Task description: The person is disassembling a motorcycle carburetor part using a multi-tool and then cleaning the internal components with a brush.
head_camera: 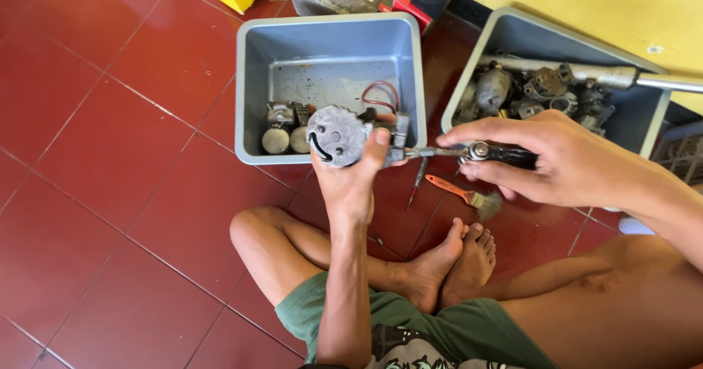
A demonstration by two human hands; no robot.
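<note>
A round grey metal motor part (pixel 338 136) is held up just in front of the grey plastic bin (pixel 253 83), the left hand (pixel 351 182) with fingers clamped around it. The right hand (pixel 564 160), fingers closed on a black-handled ratchet wrench (pixel 469 151), sets the tool against the part's side. A screwdriver (pixel 417 182) and a brush (pixel 465 193) lie on the red tiled floor (pixel 110 193) beside the bin.

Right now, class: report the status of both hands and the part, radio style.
Left hand grips round grey metal part. Right hand holds ratchet tool against its side. Grey bin directly behind; nothing blocking.
</note>
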